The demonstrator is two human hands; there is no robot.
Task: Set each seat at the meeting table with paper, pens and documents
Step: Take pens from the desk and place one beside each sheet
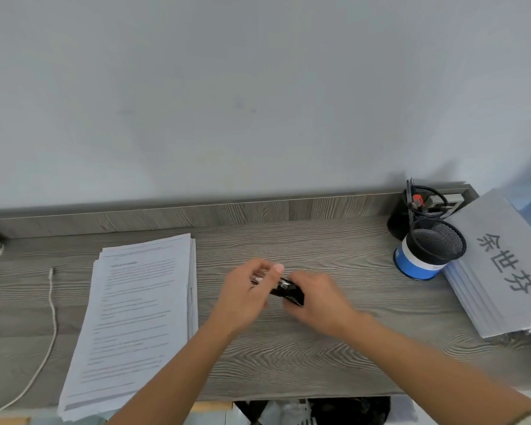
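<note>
A grey wood-grain tabletop [319,357] with a raised back ledge [196,213] of the same streaked laminate is seen against a plain pale wall [258,87]. At the middle of the table a small black object with a shiny metal part [288,291] is held between both hands: its far left end is pinched by the curled fingers and thumb of the left hand [246,292], and its near right end is wrapped by the right hand [316,302]. Motion blur hides what the object is. On the left a loosely squared stack of white printed sheets [141,317] lies flat, reaching the near edge; a bold heading and lines of text are carried on the top page, too blurred to be read. Just left of it a thin white cord [51,317] is trailed across the wood. At the far right a black wire-mesh cup holding pens [423,204] is stood by the ledge, and a second black mesh cup wrapped in a blue and white band [426,253] is set in front of it, touching. Beside them a fanned pile of grey sheets [497,265] is laid, with the large dark characters 余世芬 printed on top.
</note>
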